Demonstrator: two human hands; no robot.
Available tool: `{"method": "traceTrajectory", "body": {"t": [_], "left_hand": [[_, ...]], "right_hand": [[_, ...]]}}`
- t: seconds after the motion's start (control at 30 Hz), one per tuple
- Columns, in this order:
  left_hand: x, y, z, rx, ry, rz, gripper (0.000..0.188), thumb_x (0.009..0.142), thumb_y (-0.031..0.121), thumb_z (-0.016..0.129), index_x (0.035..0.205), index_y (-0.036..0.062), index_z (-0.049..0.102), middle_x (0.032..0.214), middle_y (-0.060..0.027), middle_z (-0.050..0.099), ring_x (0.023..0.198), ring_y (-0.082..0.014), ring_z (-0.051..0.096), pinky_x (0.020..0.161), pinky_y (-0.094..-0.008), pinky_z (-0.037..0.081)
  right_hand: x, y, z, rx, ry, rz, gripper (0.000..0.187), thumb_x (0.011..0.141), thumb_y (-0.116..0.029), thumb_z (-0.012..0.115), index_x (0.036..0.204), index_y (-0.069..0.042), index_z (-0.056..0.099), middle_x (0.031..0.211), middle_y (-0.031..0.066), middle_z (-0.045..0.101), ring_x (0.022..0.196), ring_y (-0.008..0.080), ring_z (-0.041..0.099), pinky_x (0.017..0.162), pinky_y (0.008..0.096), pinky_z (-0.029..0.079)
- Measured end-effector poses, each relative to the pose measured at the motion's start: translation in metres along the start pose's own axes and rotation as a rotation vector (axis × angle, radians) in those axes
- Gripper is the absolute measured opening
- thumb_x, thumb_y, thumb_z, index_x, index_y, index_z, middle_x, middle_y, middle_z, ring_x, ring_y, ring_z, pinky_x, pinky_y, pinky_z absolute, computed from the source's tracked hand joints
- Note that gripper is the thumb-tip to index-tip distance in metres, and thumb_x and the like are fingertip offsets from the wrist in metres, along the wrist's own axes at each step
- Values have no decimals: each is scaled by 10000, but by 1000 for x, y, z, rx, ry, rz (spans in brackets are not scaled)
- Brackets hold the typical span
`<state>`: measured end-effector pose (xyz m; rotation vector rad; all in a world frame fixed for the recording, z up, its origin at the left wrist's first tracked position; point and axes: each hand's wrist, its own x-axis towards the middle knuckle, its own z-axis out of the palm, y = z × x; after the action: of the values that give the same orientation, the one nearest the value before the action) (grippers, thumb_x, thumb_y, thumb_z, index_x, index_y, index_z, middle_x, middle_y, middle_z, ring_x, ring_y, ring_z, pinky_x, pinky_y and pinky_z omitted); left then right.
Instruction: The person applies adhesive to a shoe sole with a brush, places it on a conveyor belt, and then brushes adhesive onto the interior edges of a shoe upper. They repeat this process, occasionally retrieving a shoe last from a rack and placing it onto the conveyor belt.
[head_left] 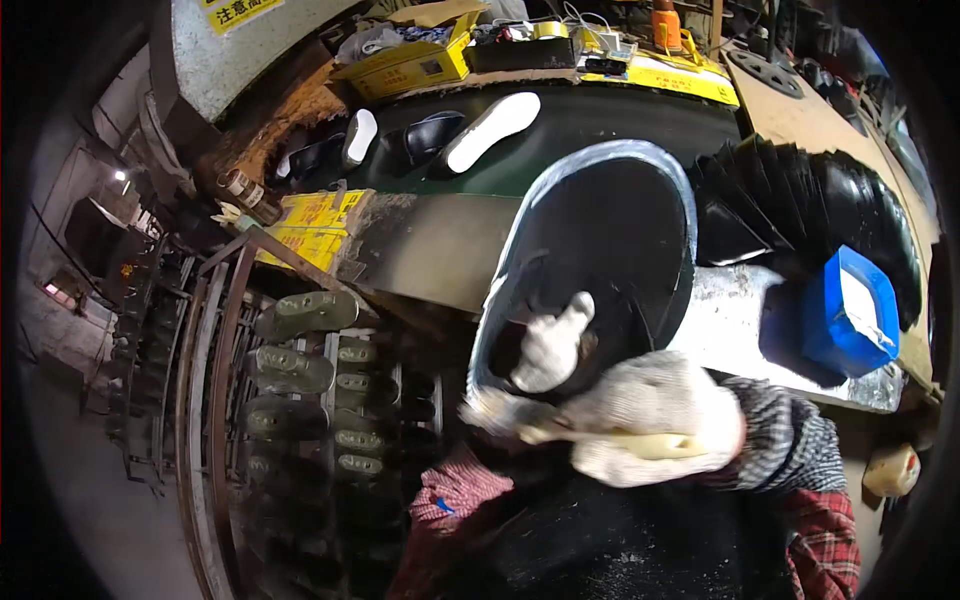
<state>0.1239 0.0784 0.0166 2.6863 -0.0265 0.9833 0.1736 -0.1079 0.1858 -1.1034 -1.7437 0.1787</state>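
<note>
Two knit-gloved hands [600, 400] on glossy black shoe [600, 240]

At the centre of the frame the upturned black sole [600, 250] filled the space above both gloved hands. To its right, the fanned stack of black soles [830, 200] and the blue box [850, 310] crowded the bench [730, 330], leaving only a bare strip between. At lower left, the rack of shoe lasts [300, 390] blocked the way. A belt [600, 115] with shoes lay beyond, partly open.

White knit gloves on both hands [600, 400], red plaid sleeves [825, 540]
</note>
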Motion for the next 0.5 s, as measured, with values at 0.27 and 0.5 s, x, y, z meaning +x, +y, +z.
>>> {"method": "traceTrajectory", "body": {"t": [0.27,0.5], "left_hand": [[57,43,-84,-1018,-83,-692,229,952,191,604,987,-28,659,760,-106,680,640,-175,644,570,-317,510],[42,96,-84,-1553,61,-1015,300,974,156,542,1179,-62,567,999,-168,678,838,-235,680,743,-335,569]], "right_hand": [[-113,-17,-66,-9,717,782,249,913,-179,667,1011,50,665,830,80,695,778,125,659,701,265,544],[-129,2,-94,-130,604,695,242,886,-202,705,1010,5,685,810,84,679,708,137,651,619,251,521]]}}
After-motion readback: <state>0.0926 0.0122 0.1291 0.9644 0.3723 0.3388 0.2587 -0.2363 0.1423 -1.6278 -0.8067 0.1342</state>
